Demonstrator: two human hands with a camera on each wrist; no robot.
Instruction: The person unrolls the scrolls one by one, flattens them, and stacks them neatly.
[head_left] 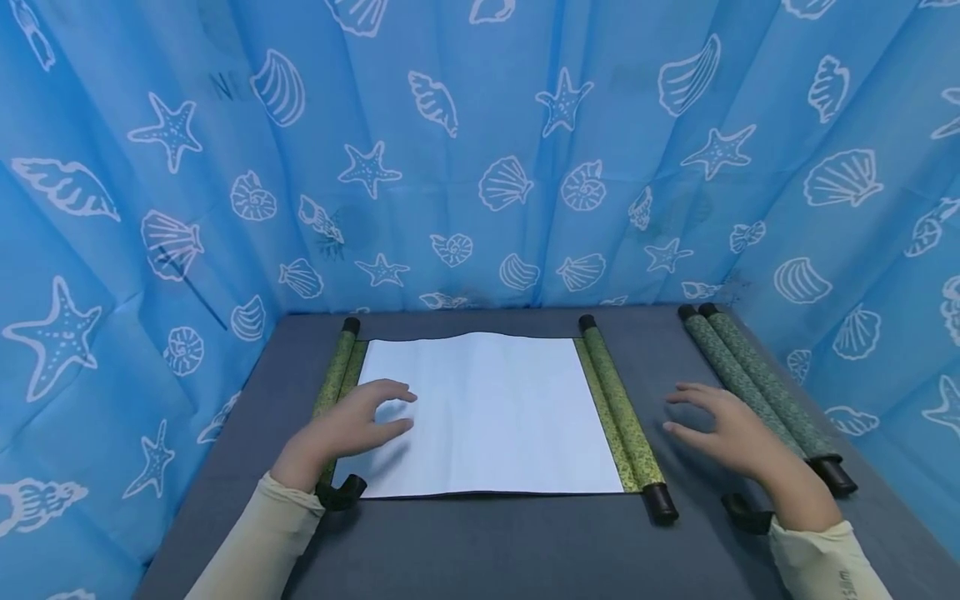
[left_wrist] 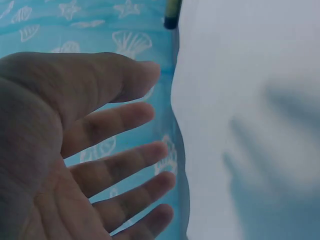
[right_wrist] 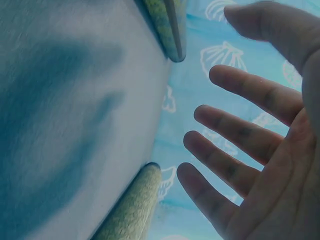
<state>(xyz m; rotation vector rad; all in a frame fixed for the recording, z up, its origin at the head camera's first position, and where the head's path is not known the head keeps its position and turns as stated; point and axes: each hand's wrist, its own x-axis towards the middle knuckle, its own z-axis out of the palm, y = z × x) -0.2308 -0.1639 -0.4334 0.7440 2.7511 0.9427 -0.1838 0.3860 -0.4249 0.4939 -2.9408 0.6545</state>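
Observation:
An unrolled scroll [head_left: 480, 417] with a white sheet lies on the grey tabletop. Yellow-green patterned rollers with dark end knobs border it, a left roller [head_left: 334, 375] and a right roller [head_left: 619, 400]. My left hand [head_left: 348, 427] hovers above the scroll's left part, thumb and fingers spread, holding nothing. Between the right roller and two darker green rolls [head_left: 757, 383], my right hand [head_left: 731, 429] hangs over the table with its fingers apart and nothing in them. Both wrist views show separated fingers. The left hand hides part of the left roller.
The grey table [head_left: 480, 550] extends in front of the scroll. A blue curtain [head_left: 465, 108] printed with white shells and starfish hangs behind the table and along both sides. Dark straps with curved ends are on both wrists, below the cream sleeves [head_left: 258, 533].

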